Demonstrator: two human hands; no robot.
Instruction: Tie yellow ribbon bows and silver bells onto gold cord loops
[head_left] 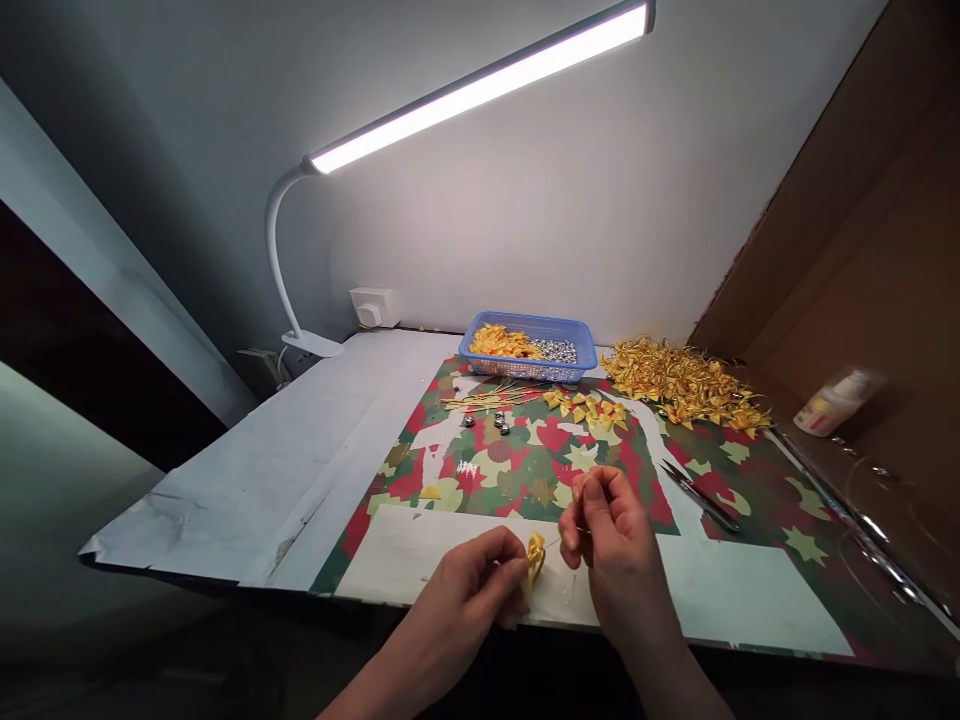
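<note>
My left hand (480, 575) pinches a small looped yellow ribbon (535, 556) between thumb and fingers, above the front edge of the table. Just right of it, my right hand (611, 530) is closed with thumb and fingertips together. A faint thin line, like thread, runs from the ribbon toward those fingers; its end is hidden in the pinch. Beyond my hands lie several small yellow ribbon bows (589, 408) and a few yellow strips (495, 396). Several shiny metal beads (501, 420) sit beside the strips.
A blue basket (529, 330) at the back holds yellow pieces and silver beads. To its right is a heap of yellow ribbon bows (682, 385). Dark pointed tweezers or snips (701, 497) lie right of my hand. A bottle (834, 403) and a lit lamp (480, 90) stand around.
</note>
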